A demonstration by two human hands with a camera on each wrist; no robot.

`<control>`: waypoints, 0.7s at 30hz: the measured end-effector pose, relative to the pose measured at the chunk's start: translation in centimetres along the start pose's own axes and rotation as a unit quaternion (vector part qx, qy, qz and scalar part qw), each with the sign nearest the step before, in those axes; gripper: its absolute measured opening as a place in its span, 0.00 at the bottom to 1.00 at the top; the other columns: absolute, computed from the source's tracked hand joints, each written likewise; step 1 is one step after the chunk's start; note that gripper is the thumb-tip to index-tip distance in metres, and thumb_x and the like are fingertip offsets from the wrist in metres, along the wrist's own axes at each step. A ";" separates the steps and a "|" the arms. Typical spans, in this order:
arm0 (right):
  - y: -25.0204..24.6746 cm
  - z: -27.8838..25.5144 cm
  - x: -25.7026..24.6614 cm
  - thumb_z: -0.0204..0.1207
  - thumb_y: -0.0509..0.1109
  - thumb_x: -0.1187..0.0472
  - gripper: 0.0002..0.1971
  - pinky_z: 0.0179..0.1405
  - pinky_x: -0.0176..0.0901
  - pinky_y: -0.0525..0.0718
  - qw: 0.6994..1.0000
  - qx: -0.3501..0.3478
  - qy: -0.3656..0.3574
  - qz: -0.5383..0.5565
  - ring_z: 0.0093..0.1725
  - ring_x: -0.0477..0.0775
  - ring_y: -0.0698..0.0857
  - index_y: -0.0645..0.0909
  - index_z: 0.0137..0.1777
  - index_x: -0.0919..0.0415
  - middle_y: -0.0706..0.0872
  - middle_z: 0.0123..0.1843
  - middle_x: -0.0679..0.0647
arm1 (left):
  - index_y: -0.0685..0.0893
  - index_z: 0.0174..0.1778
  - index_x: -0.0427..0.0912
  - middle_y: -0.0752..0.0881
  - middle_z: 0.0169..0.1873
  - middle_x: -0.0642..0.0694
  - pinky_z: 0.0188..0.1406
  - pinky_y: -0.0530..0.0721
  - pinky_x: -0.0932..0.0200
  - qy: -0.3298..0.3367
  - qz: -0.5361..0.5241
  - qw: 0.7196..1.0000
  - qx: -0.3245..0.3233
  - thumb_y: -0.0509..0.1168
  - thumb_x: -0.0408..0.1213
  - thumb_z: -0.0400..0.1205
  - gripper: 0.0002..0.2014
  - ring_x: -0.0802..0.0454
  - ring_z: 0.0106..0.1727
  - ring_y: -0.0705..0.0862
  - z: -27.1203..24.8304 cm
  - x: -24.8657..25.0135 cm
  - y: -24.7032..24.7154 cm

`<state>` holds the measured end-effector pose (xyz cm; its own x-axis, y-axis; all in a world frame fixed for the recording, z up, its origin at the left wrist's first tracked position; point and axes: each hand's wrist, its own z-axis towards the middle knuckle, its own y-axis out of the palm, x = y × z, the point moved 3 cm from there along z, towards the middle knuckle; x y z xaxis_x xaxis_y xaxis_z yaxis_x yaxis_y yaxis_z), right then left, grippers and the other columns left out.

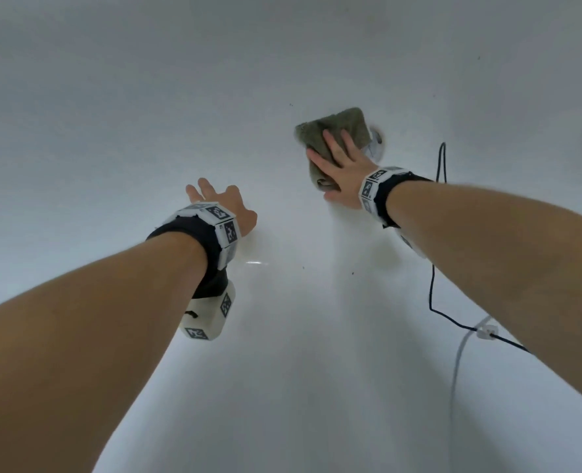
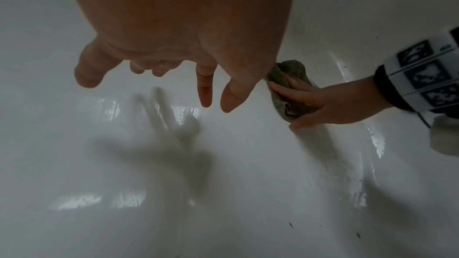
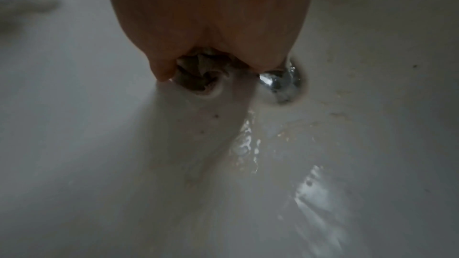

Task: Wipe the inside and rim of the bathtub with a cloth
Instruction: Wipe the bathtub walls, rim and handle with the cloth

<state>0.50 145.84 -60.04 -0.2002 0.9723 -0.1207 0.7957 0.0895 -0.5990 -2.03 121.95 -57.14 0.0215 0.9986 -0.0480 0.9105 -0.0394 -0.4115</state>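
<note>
The white bathtub [image 1: 119, 138] fills the head view. A folded olive-green cloth [image 1: 347, 126] lies on the tub floor beside the drain. My right hand [image 1: 339, 165] presses flat on the cloth, fingers straight and spread; the same cloth [image 2: 289, 72] and right hand [image 2: 323, 103] show in the left wrist view. Under my palm in the right wrist view a bunched edge of the cloth [image 3: 196, 74] peeks out. My left hand [image 1: 221, 203] hovers over the tub floor to the left, fingers spread and empty; its fingers [image 2: 206, 89] hang above their own shadow.
A chrome drain fitting [image 1: 376, 139] sits just right of the cloth, and the drain [image 3: 283, 81] is wet and shiny. A thin black cable [image 1: 434, 261] runs down from my right wrist. Small dark specks [image 1: 352, 273] and wet streaks [image 3: 246, 144] mark the floor.
</note>
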 end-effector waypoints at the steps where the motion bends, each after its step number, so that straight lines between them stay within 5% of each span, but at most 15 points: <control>1: 0.2 -0.5 0.0 0.81 0.65 0.45 0.45 0.80 0.62 0.33 1.000 -0.003 0.005 0.011 0.83 0.74 0.34 0.37 0.86 0.50 0.32 0.86 0.64 | 0.72 0.72 0.48 0.54 0.81 0.37 0.75 0.63 0.33 -0.002 0.002 1.000 -0.004 0.58 0.46 0.80 0.23 0.31 0.81 0.51 -0.1 -0.1 0.3; 3: 1.4 -1.8 -0.9 0.82 0.63 0.45 0.45 0.75 0.55 0.27 1.000 -0.012 0.009 0.017 0.83 0.72 0.33 0.35 0.86 0.56 0.31 0.85 0.68 | 0.73 0.71 0.49 0.54 0.81 0.38 0.76 0.62 0.33 -0.003 0.001 1.000 -0.010 0.58 0.47 0.80 0.22 0.32 0.81 0.51 -0.5 -0.2 0.7; 6: 4.3 -4.5 -2.6 0.83 0.56 0.37 0.48 0.70 0.59 0.24 0.998 -0.044 0.046 -0.015 0.83 0.76 0.34 0.29 0.84 0.64 0.31 0.83 0.72 | 0.74 0.70 0.49 0.55 0.81 0.38 0.75 0.63 0.33 0.000 0.007 1.000 -0.016 0.58 0.48 0.80 0.21 0.32 0.81 0.51 -0.7 -0.2 1.0; 9: 8.7 -5.9 -1.2 0.79 0.52 0.31 0.51 0.80 0.70 0.32 0.984 -0.095 0.146 0.039 0.82 0.79 0.34 0.28 0.83 0.63 0.28 0.83 0.71 | 0.74 0.69 0.49 0.56 0.80 0.38 0.74 0.65 0.34 0.007 0.011 1.000 -0.015 0.58 0.48 0.80 0.21 0.32 0.80 0.53 -0.9 0.5 0.8; 11: 9.6 -6.2 1.0 0.77 0.51 0.28 0.52 0.83 0.68 0.38 0.971 -0.108 0.205 0.056 0.82 0.78 0.34 0.29 0.84 0.62 0.28 0.84 0.69 | 0.75 0.69 0.49 0.57 0.79 0.38 0.74 0.65 0.35 0.016 0.013 1.000 -0.012 0.58 0.48 0.80 0.21 0.32 0.80 0.53 -1.0 1.3 0.5; 15: 6.9 -4.9 5.7 0.80 0.52 0.32 0.47 0.82 0.64 0.39 0.966 -0.077 0.234 0.074 0.84 0.75 0.35 0.30 0.85 0.58 0.30 0.85 0.65 | 0.74 0.70 0.51 0.57 0.79 0.39 0.74 0.66 0.36 0.035 0.014 0.999 -0.014 0.57 0.49 0.80 0.21 0.32 0.79 0.54 -0.9 2.4 0.3; 21: 1.6 -1.2 10.1 0.86 0.54 0.47 0.36 0.84 0.67 0.43 0.979 -0.015 0.186 0.078 0.84 0.75 0.40 0.39 0.87 0.53 0.36 0.87 0.61 | 0.74 0.70 0.52 0.63 0.75 0.39 0.74 0.67 0.42 0.045 0.015 0.999 -0.008 0.58 0.49 0.81 0.20 0.34 0.77 0.58 -1.0 2.9 0.7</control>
<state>0.44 156.07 -61.31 0.1428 0.9856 0.0910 0.8181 -0.0658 -0.5713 -0.87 124.82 -56.63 0.0861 0.9960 0.0229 0.9150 -0.0700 -0.3974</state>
